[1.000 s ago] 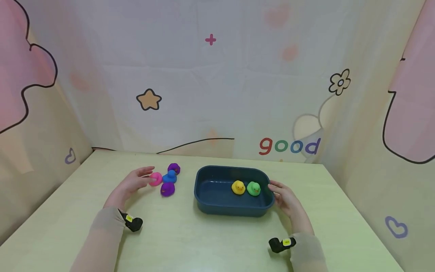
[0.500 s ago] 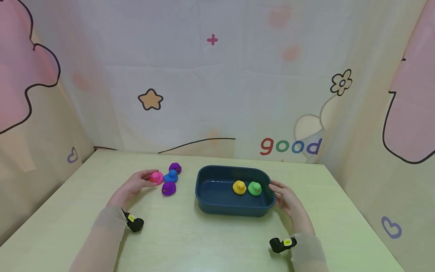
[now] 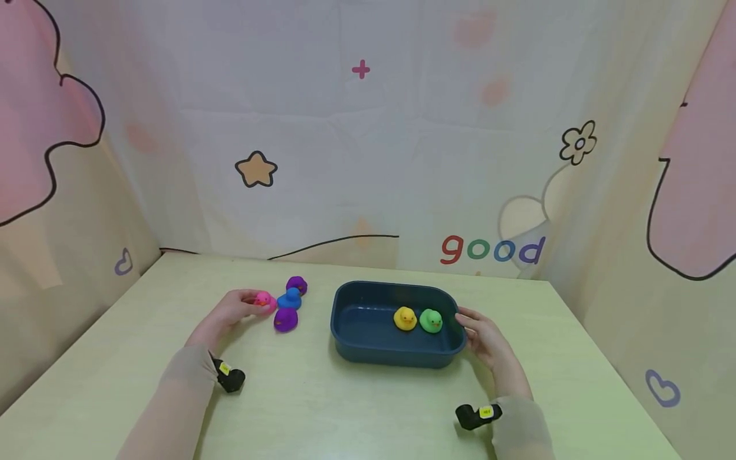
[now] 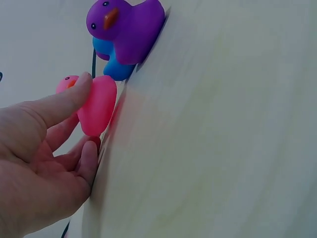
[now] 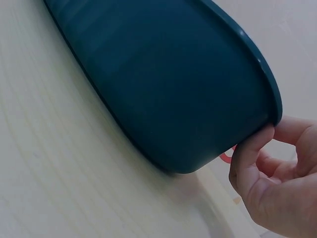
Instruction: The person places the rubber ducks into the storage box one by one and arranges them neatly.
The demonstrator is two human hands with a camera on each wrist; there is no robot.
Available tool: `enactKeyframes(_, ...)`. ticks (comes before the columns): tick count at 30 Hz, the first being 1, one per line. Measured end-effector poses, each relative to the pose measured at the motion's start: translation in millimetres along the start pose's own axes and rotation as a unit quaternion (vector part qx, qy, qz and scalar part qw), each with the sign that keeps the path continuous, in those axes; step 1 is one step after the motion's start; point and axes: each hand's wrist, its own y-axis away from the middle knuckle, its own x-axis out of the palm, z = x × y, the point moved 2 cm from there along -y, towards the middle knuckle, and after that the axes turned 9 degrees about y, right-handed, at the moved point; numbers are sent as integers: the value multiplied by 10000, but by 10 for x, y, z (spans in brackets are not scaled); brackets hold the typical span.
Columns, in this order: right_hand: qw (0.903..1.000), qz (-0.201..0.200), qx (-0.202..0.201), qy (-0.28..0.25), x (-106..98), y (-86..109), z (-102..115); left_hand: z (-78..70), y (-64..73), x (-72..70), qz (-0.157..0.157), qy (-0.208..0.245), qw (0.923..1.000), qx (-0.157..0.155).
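My left hand [image 3: 229,312] pinches a pink rubber duck [image 4: 100,106] between thumb and fingers, low over the table on the left. Right beside it stand a blue rubber duck [image 3: 289,299] and two purple ones, the nearer purple duck [image 3: 285,320] in front and the farther purple duck [image 3: 297,284] behind. With my right hand [image 3: 487,342] I hold the right end of a dark blue plastic basin [image 3: 391,356] at its rim; the right wrist view has the thumb against the outer wall. A yellow duck [image 3: 405,318] and a green duck [image 3: 430,321] sit inside the basin.
The pale wooden table [image 3: 322,409] meets a printed cloth backdrop [image 3: 345,160] at its back edge, and the cloth also rises on both sides. Each wrist wears a black camera, such as the left wrist camera [image 3: 231,379].
My left hand has closed its fingers round the pink duck, which has turned so its face shows. The right hand stays at the basin's end.
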Motion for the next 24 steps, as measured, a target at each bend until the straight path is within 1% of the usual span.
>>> enactKeyframes(2, 10000, 7, -4, 12, -4, -1, -10, 8, 9, -15, 17, 31, 9999, -129)
enactKeyframes(4, 10000, -41, 10, 33, -1, -2, -12, 8, 35, -28, 49, 239, 9993, -297)
enactKeyframes(5, 10000, -52, 0, 50, -1, -2, -13, 6, 50, -34, 54, 413, 9983, -397)
enactKeyframes(6, 10000, -53, -4, 55, -1, 0, -12, 2, 61, -39, 50, 587, 9972, -461)
enactKeyframes(8, 10000, -54, -12, 50, 0, 3, -7, -14, 82, -54, 71, 751, 9958, -515)
enactKeyframes(9, 10000, -52, -13, 47, 1, 4, -3, -23, 88, -60, 64, 795, 9955, -512)
enactKeyframes(11, 10000, -36, -15, 41, 7, 9, 6, -40, 92, -72, 73, 748, 9963, -419)
enactKeyframes(13, 10000, -28, -8, 35, 11, 8, 12, -62, 97, -90, 77, 603, 9978, -278)
enactKeyframes(15, 10000, -12, -14, 43, 17, 10, 16, -82, 102, -100, 55, 704, 9972, -227)
enactKeyframes(21, 10000, -25, -22, 44, 18, 15, 13, -96, 91, -136, -94, 953, 9950, -286)
enactKeyframes(24, 10000, -59, -7, 37, 11, 18, 7, -89, 86, -139, -170, 1213, 9920, -296)
